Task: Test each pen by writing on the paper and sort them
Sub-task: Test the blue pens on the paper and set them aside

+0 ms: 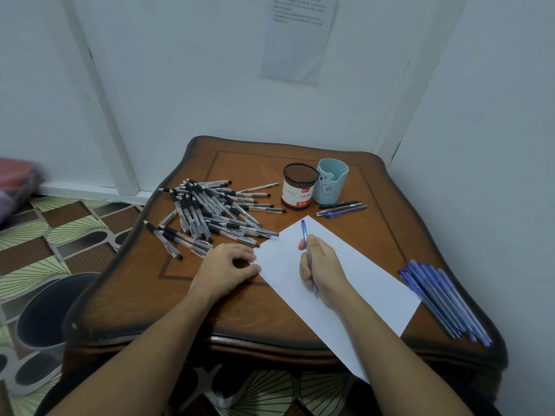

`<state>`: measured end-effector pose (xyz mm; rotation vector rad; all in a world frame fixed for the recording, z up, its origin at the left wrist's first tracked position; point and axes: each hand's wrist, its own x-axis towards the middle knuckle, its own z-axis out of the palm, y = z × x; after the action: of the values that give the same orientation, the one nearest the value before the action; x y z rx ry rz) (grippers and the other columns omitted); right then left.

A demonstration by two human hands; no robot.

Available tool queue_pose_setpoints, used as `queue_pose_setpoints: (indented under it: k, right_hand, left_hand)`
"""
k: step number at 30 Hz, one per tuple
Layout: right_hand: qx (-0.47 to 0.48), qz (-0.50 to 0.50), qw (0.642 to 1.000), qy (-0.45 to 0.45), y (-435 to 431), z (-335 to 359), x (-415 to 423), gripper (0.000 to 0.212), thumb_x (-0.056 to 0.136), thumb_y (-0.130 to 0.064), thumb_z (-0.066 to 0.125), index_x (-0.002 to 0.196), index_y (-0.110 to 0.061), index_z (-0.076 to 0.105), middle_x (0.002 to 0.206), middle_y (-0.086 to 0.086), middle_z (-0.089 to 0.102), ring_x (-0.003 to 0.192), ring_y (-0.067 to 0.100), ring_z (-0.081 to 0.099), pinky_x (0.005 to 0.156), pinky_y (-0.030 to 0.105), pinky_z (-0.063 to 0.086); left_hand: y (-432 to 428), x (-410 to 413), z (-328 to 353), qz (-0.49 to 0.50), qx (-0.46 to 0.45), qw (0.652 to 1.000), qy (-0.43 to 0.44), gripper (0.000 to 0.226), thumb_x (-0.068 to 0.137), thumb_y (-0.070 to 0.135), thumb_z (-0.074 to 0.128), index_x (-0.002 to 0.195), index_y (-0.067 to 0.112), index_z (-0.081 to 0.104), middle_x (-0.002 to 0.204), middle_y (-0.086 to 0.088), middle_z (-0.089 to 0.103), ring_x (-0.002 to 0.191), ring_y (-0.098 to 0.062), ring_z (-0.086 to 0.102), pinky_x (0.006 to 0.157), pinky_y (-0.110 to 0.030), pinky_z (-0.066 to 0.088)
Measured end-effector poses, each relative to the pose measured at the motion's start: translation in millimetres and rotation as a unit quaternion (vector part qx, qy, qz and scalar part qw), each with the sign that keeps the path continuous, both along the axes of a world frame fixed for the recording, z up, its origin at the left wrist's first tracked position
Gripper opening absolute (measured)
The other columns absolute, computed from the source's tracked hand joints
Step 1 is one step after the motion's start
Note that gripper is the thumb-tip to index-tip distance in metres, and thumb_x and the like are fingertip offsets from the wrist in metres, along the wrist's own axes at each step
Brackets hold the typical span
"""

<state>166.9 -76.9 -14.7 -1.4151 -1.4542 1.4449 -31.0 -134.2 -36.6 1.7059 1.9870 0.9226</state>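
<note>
A white sheet of paper (354,283) lies diagonally on the wooden table (240,310). My right hand (322,270) grips a blue pen (305,235), its tip down on the paper near the hand's lower edge. A row of faint blue scribbles (271,282) runs along the sheet's left edge. My left hand (229,267) rests on the table, its curled fingers touching the paper's left corner. Several black-grip pens (210,214) lie heaped at the table's left. Several blue pens (444,298) lie bundled at the right edge.
A black mesh pen cup (298,187) and a light-blue bear cup (330,181) stand at the back of the table. Three pens (342,209) lie just in front of them. A dark bin (48,310) stands on the patterned floor at the left. Walls enclose the corner.
</note>
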Motion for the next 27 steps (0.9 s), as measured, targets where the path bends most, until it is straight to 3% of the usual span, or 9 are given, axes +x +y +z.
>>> queue_pose_setpoints:
  k: [6, 8, 11, 13, 15, 18, 23, 27]
  right_hand:
    - [-0.137, 0.008, 0.986, 0.093, 14.6, 20.5, 8.1, 0.024, 0.102, -0.011, 0.040, 0.116, -0.013, 0.059, 0.085, 0.010, 0.055, 0.057, 0.016, 0.047, 0.056, 0.028, 0.045]
    - [-0.093, 0.022, 0.995, 0.041, 20.5, 29.3, 21.4, 0.024, 0.098, -0.005, 0.048, 0.117, -0.012, 0.060, 0.100, 0.009, 0.056, 0.066, 0.019, 0.053, 0.065, 0.030, 0.050]
    - [0.024, 0.017, 0.995, -0.098, 24.8, 38.4, 54.3, 0.026, 0.098, -0.008, 0.052, 0.123, -0.012, 0.057, 0.092, 0.005, 0.058, 0.067, 0.018, 0.056, 0.057, 0.026, 0.045]
    - [0.118, -0.004, 0.972, -0.202, 26.7, 39.3, 85.0, 0.023, 0.098, -0.010, 0.054, 0.121, -0.010, 0.060, 0.090, 0.007, 0.062, 0.070, 0.017, 0.055, 0.059, 0.028, 0.044]
    - [0.175, -0.016, 0.935, -0.309, 27.6, 38.9, 119.1, 0.025, 0.097, -0.010, 0.054, 0.121, -0.009, 0.062, 0.104, 0.009, 0.066, 0.085, 0.021, 0.058, 0.070, 0.027, 0.041]
    - [0.173, -0.051, 0.906, -0.383, 24.5, 45.5, 166.7, 0.029, 0.098, -0.010, 0.053, 0.126, -0.005, 0.061, 0.118, 0.013, 0.066, 0.103, 0.029, 0.061, 0.081, 0.028, 0.043]
    - [0.105, -0.059, 0.897, -0.426, 12.5, 46.0, 216.6, 0.026, 0.099, -0.009, 0.049, 0.114, -0.002, 0.068, 0.113, 0.018, 0.069, 0.102, 0.032, 0.062, 0.083, 0.031, 0.046]
    - [0.088, -0.042, 0.897, -0.432, 4.6, 38.1, 221.5, 0.030, 0.096, -0.004, 0.048, 0.118, 0.000, 0.068, 0.121, 0.020, 0.066, 0.110, 0.032, 0.061, 0.092, 0.034, 0.047]
  left_hand:
    - [-0.7, 0.8, 0.3, -0.001, 0.001, 1.000, 0.004, 0.028, 0.078, 0.043, 0.075, 0.102, 0.029, 0.074, 0.116, 0.018, 0.065, 0.109, 0.001, 0.049, 0.099, -0.030, 0.040]
    - [-0.8, 1.1, 1.2, -0.001, -0.006, 1.000, 0.002, 0.028, 0.078, 0.043, 0.075, 0.103, 0.029, 0.074, 0.116, 0.017, 0.065, 0.109, 0.000, 0.050, 0.098, -0.029, 0.042]
    - [-1.4, 2.4, 2.1, -0.002, -0.003, 1.000, 0.004, 0.028, 0.078, 0.042, 0.075, 0.103, 0.028, 0.074, 0.116, 0.015, 0.066, 0.107, 0.000, 0.050, 0.096, -0.028, 0.043]
    - [-2.3, 3.0, 2.6, -0.003, 0.009, 1.000, 0.002, 0.027, 0.078, 0.039, 0.077, 0.101, 0.026, 0.075, 0.114, 0.014, 0.067, 0.102, 0.001, 0.050, 0.093, -0.025, 0.043]
    - [-2.8, 3.5, 3.1, -0.003, 0.018, 1.000, -0.001, 0.025, 0.078, 0.038, 0.077, 0.099, 0.025, 0.075, 0.113, 0.012, 0.068, 0.099, 0.002, 0.050, 0.091, -0.022, 0.040]
    - [-2.6, 4.0, 3.2, -0.006, 0.018, 1.000, 0.003, 0.025, 0.078, 0.037, 0.077, 0.099, 0.025, 0.075, 0.114, 0.012, 0.068, 0.099, 0.002, 0.049, 0.089, -0.021, 0.039]
    - [-4.0, 5.0, 3.3, -0.004, 0.027, 1.000, -0.005, 0.023, 0.077, 0.035, 0.078, 0.097, 0.023, 0.076, 0.112, 0.010, 0.069, 0.099, -0.001, 0.052, 0.090, -0.025, 0.042]
    - [-3.8, 5.3, 3.3, -0.003, 0.024, 1.000, 0.001, 0.024, 0.076, 0.037, 0.078, 0.097, 0.023, 0.076, 0.112, 0.010, 0.069, 0.102, -0.005, 0.054, 0.093, -0.029, 0.043]
